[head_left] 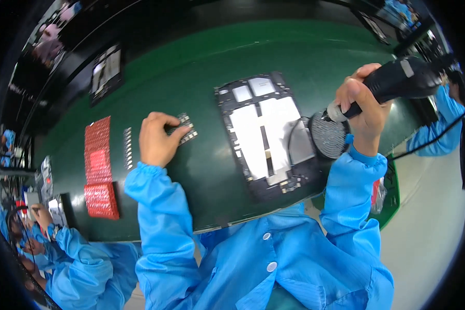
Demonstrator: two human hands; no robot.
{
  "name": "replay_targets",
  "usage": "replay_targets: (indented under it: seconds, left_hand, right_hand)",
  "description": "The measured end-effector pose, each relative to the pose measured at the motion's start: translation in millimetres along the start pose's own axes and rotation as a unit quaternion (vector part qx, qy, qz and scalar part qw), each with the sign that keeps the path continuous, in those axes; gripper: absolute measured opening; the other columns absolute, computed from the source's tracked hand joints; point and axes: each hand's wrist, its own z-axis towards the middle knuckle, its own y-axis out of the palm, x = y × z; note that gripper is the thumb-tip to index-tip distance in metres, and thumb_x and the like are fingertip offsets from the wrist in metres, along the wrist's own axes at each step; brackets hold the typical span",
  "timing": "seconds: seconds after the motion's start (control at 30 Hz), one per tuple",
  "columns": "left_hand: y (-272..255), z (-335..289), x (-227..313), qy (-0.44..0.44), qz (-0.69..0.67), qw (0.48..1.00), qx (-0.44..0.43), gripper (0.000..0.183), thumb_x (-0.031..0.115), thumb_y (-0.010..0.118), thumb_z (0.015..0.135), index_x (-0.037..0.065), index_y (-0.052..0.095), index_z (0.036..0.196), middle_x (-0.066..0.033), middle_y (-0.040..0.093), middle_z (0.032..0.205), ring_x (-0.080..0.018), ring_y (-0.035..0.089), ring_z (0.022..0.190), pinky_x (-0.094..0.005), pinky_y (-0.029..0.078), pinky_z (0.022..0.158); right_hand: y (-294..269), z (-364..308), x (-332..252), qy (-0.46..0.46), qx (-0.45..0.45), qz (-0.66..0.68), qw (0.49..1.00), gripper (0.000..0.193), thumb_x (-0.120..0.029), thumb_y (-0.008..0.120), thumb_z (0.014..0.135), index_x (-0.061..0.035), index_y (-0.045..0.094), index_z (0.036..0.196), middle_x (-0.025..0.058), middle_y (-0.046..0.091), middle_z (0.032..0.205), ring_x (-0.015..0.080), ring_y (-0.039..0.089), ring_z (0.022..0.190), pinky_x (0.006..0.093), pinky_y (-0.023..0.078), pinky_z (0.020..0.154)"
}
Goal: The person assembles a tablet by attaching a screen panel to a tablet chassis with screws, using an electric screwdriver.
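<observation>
Your right hand (364,111) fingers wrapped tight on black electric screwdriver (392,82), tip over round screw tray (328,137) near surface's right edge. Left hand (157,139) fingers pinch small parts strip (186,128), mid surface. Open tablet (266,134) lies between. Tip may slip, scatter screws, scratch board.

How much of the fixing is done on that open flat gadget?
Done: the device lies open on the green bench, insides showing. In hand: the right hand grips a black electric screwdriver over the round dish; the left hand pinches a small part. Left: no cover fitted yet.
</observation>
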Motion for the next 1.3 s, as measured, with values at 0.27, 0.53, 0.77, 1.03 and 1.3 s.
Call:
replay_targets:
  seconds: [0.27, 0.53, 0.77, 1.03, 1.3]
  left_hand:
    - [5.1, 4.3, 23.6, -0.013, -0.010, 1.000, -0.009, 0.042, 0.016, 0.084, 0.057, -0.001, 0.065, 0.091, -0.0102, 0.060, 0.088, -0.0231, 0.057, 0.078, -0.0330, 0.048, 0.071]
    - [10.1, 8.3, 26.0, -0.077, -0.114, 0.989, -0.051, 0.034, 0.010, 0.084, 0.059, 0.000, 0.063, 0.084, -0.0039, 0.061, 0.079, -0.0137, 0.056, 0.074, -0.0274, 0.047, 0.068]
    - [16.8, 7.0, 18.4, -0.153, -0.316, 0.935, -0.039, 0.021, 0.000, 0.078, 0.068, -0.003, 0.065, 0.084, -0.0011, 0.062, 0.074, -0.0068, 0.055, 0.065, -0.0196, 0.044, 0.062]
    - [30.1, 1.4, 22.3, -0.031, -0.196, 0.978, 0.064, 0.009, -0.002, 0.075, 0.069, -0.002, 0.066, 0.072, -0.0063, 0.065, 0.076, -0.0117, 0.059, 0.069, -0.0226, 0.047, 0.064]
    - [30.6, 0.9, 42.2, 0.047, -0.131, 0.982, 0.127, 0.008, -0.003, 0.073, 0.070, -0.001, 0.066, 0.074, -0.0090, 0.065, 0.076, -0.0133, 0.061, 0.070, -0.0238, 0.047, 0.063]
  right_hand:
    - [-45.1, -27.7, 10.3, 0.052, 0.082, 0.001, 0.995, 0.025, 0.006, 0.071, 0.071, 0.0017, 0.057, 0.091, 0.0066, 0.059, 0.063, 0.0136, 0.055, 0.047, 0.0254, 0.044, 0.045]
    - [-39.1, -22.3, 20.1, 0.055, 0.060, 0.014, 0.997, 0.027, 0.003, 0.075, 0.069, 0.0014, 0.058, 0.090, 0.0040, 0.060, 0.063, 0.0105, 0.055, 0.047, 0.0229, 0.043, 0.044]
    - [-37.5, -25.4, 25.3, 0.044, 0.045, 0.012, 0.998, 0.028, -0.002, 0.078, 0.071, 0.0008, 0.058, 0.091, 0.0050, 0.061, 0.063, 0.0109, 0.056, 0.048, 0.0217, 0.043, 0.043]
    - [-33.7, -28.7, 28.5, 0.060, 0.040, 0.022, 0.997, 0.027, -0.001, 0.077, 0.072, 0.0001, 0.058, 0.091, 0.0052, 0.061, 0.063, 0.0104, 0.056, 0.048, 0.0213, 0.043, 0.043]
    - [-34.1, -30.8, 29.0, 0.064, 0.038, 0.027, 0.997, 0.027, 0.000, 0.077, 0.071, -0.0002, 0.058, 0.090, 0.0050, 0.061, 0.062, 0.0099, 0.056, 0.048, 0.0213, 0.043, 0.044]
